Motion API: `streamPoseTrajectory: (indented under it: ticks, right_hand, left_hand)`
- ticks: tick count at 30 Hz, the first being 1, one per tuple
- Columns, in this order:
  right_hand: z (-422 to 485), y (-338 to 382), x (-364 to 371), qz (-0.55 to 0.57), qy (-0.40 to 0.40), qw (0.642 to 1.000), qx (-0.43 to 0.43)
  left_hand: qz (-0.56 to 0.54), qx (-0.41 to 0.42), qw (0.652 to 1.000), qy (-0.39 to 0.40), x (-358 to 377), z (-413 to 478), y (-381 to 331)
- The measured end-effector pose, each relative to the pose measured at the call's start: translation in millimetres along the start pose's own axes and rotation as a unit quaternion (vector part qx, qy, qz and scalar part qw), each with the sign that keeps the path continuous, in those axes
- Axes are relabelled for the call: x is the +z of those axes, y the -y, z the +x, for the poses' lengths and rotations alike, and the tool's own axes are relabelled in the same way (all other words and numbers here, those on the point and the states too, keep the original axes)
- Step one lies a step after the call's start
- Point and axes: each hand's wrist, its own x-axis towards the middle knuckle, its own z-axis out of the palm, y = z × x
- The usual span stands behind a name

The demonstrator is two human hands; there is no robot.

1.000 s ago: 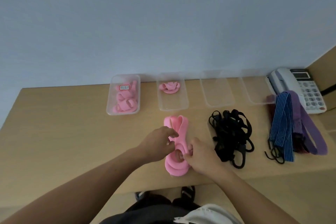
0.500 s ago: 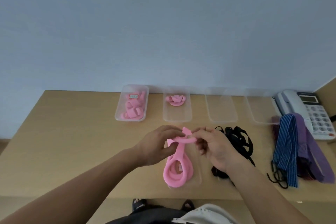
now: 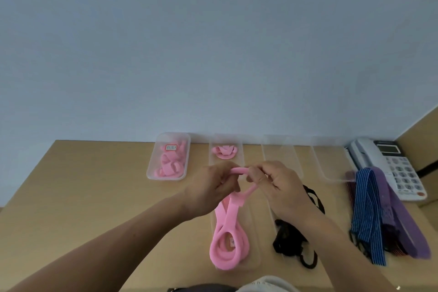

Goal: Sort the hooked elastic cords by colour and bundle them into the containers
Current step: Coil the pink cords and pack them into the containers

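Pink cord end higher now.

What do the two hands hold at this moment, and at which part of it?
Both hold the pink cord. The left hand and the right hand pinch its raised upper loop, one at each side; its coiled lower end lies unheld below.

A white desk telephone (grey keypad, small display) sits on the wooden table well right of the fingers; beyond them rises a pale blue wall.
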Motion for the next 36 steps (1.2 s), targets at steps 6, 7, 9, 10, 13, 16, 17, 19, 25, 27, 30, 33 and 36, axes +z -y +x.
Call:
streamPoseTrajectory:
  ticks: [6,7,9,10,13,16,17,19,25,27,30,33,36]
  right_hand:
    - [3,-4,3,0.079,0.067,0.990,0.096]
    - [3,-2,3,0.098,0.073,0.987,0.103]
    - [1,1,3,0.146,0.079,0.979,0.120]
    - [0,2,3,0.174,0.076,0.974,0.127]
    - [-2,5,1,0.252,0.058,0.956,0.138]
    - [-2,8,2,0.279,0.052,0.950,0.130]
    - [-2,9,2,0.274,0.047,0.953,0.122]
    - [-3,9,2,0.254,0.035,0.961,0.104]
    - [-6,7,3,0.187,0.010,0.980,0.065]
    - [-8,6,8,0.127,-0.017,0.991,0.048]
    - [-9,5,14,0.075,-0.054,0.995,0.020]
    - [-10,3,15,0.056,-0.072,0.996,-0.007]
    - [-10,2,14,0.049,-0.081,0.995,-0.027]
  left_hand:
    - [-0.031,-0.021,0.999,0.003,-5,-6,3]
    - [-0.052,-0.032,0.998,0.002,-6,-7,3]
    - [-0.105,-0.053,0.993,0.004,-8,-8,1]
    - [-0.135,-0.064,0.989,0.009,-9,-9,0]
    - [-0.219,-0.101,0.970,0.034,-14,-10,-5]
    - [-0.279,-0.118,0.951,0.059,-19,-10,-11]
    - [-0.295,-0.120,0.946,0.064,-19,-9,-13]
    - [-0.307,-0.127,0.941,0.064,-19,-9,-17]
    - [-0.311,-0.122,0.941,0.046,-20,-6,-18]
    - [-0.313,-0.115,0.942,0.041,-20,-7,-16]
    - [-0.319,-0.113,0.941,0.022,-16,-7,-15]
    - [-0.322,-0.130,0.938,0.023,-15,-7,-19]
    - [-0.304,-0.147,0.940,0.050,-16,-6,-22]
